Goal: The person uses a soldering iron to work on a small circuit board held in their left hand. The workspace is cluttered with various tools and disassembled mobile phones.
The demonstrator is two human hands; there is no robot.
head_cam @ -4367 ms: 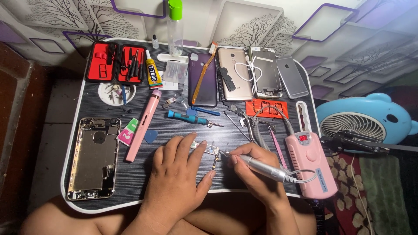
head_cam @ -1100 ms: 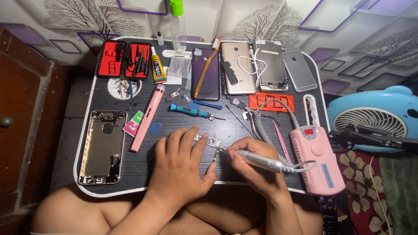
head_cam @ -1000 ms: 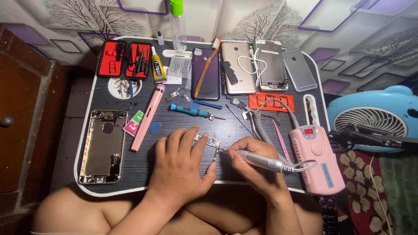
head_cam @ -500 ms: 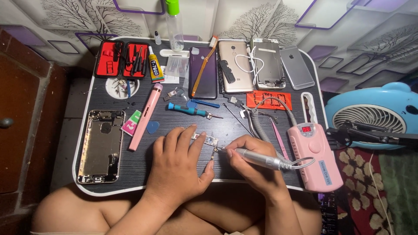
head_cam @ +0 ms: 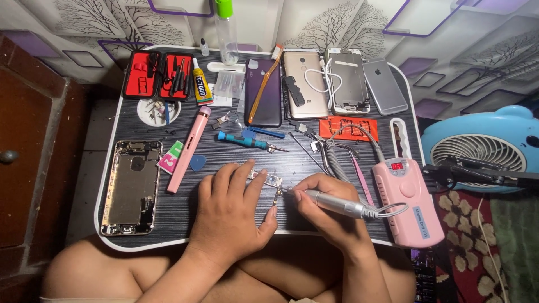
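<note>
My left hand [head_cam: 231,210] lies flat on the dark lap table [head_cam: 185,202], its fingers pressing down a small phone circuit board [head_cam: 270,181]. My right hand [head_cam: 324,213] grips a slim grey rotary hand piece [head_cam: 336,203] like a pen, its tip touching the board's edge near a thin flex strip [head_cam: 277,197]. A grey cord runs from the hand piece to a pink control box [head_cam: 409,202] at the right.
An opened phone frame [head_cam: 130,187] lies at the left, beside a pink pen tool [head_cam: 188,149] and a blue pick [head_cam: 197,163]. At the back are a red tool case [head_cam: 159,75], glue tube [head_cam: 201,84], several phones [head_cam: 264,92], a clear bottle [head_cam: 227,31]. A blue fan [head_cam: 483,148] stands right.
The view has shifted slightly. Both hands stay at the small board, with the hand piece tip still against it.
</note>
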